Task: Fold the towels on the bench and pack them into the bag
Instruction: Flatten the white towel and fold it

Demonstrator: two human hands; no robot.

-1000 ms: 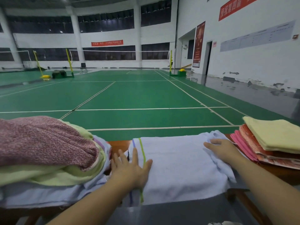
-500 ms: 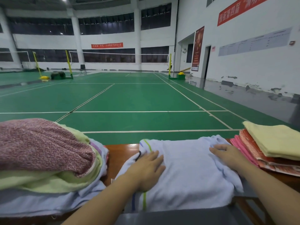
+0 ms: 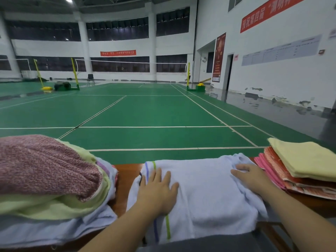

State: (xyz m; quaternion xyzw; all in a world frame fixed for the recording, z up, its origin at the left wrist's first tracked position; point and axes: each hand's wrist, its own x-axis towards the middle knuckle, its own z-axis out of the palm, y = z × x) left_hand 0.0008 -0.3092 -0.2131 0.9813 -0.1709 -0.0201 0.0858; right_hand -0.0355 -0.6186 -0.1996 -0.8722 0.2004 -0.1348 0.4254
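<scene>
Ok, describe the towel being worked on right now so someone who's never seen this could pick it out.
On the wooden bench at the court's edge, look between the heaped pile on the left and the folded stack on the right. The pale blue towel lies spread there under both flat hands, and it alone shows a blue and a green stripe near its left end.

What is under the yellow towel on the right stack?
Under the yellow towel lie orange patterned cloths and pink ones, folded. How many, and the bench beneath them, is hidden.

Indoor sports hall — green court floor (image 3: pixel 149 110) w/ white lines, white walls (image 3: pixel 283 75), dark windows (image 3: pixel 116 30).
</scene>
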